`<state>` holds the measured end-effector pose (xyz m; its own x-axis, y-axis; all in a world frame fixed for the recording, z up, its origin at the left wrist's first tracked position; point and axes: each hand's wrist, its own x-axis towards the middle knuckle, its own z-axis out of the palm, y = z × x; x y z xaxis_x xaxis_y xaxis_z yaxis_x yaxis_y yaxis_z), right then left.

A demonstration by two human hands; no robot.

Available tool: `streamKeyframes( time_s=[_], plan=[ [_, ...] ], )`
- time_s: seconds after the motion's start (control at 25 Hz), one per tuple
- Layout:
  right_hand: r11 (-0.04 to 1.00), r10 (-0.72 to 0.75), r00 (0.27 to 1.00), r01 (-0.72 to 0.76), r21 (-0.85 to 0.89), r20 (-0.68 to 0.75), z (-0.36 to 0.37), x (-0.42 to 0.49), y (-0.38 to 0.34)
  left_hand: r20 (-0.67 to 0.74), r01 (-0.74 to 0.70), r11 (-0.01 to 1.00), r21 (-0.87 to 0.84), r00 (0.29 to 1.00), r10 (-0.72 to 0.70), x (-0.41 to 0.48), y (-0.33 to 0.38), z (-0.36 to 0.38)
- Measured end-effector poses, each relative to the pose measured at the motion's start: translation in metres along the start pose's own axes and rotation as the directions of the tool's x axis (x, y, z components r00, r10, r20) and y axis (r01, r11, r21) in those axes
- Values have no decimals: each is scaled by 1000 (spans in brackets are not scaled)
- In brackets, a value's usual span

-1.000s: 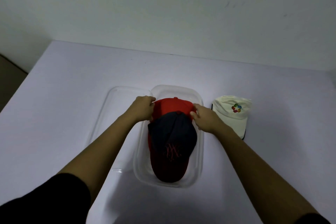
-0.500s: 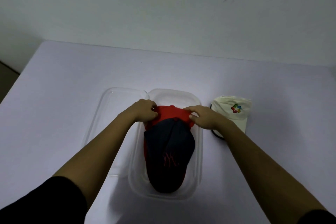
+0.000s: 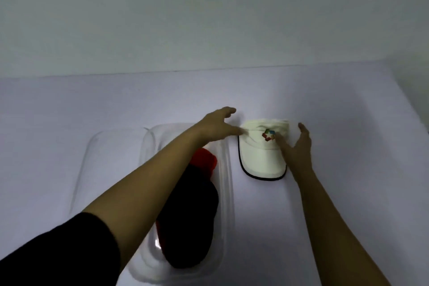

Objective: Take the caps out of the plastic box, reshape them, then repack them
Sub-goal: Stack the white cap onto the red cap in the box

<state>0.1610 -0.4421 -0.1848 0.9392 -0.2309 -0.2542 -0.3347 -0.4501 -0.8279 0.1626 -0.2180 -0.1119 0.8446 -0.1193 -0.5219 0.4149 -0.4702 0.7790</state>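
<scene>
A clear plastic box (image 3: 226,193) lies on the table with a red cap (image 3: 204,161) and a dark cap (image 3: 192,220) stacked inside it. To its right a cream cap (image 3: 260,158) with a coloured logo and a dark-edged brim rests on the table. My left hand (image 3: 214,129) reaches over the box, fingers spread, its fingertips at the cream cap's left side. Over the cap's right side hovers my right hand (image 3: 297,146), fingers apart. Neither hand grips anything.
A clear lid (image 3: 104,158) lies flat just left of the box. The pale table (image 3: 348,123) runs back to a plain wall, and its right edge shows at the far right.
Both hands have let go of the red cap in the box and moved right to the cream cap. The view has shifted to the right.
</scene>
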Motion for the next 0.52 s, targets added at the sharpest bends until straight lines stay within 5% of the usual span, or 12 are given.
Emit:
streamKeyframes(
  time_s=[0.16, 0.32, 0.52],
  plan=[
    [994, 74, 946, -94, 49, 316, -3, 27, 30, 89, 5, 999, 38, 996, -8, 53, 3, 47],
    [985, 9, 931, -72, 159, 366, -3, 39, 47, 52, -10, 988, -153, 999, 18, 72, -5, 65],
    [928, -91, 925, -56, 369, 369, -17, 26, 41, 167, -38, 968, -246, 983, 81, 60, 2, 56]
  ],
)
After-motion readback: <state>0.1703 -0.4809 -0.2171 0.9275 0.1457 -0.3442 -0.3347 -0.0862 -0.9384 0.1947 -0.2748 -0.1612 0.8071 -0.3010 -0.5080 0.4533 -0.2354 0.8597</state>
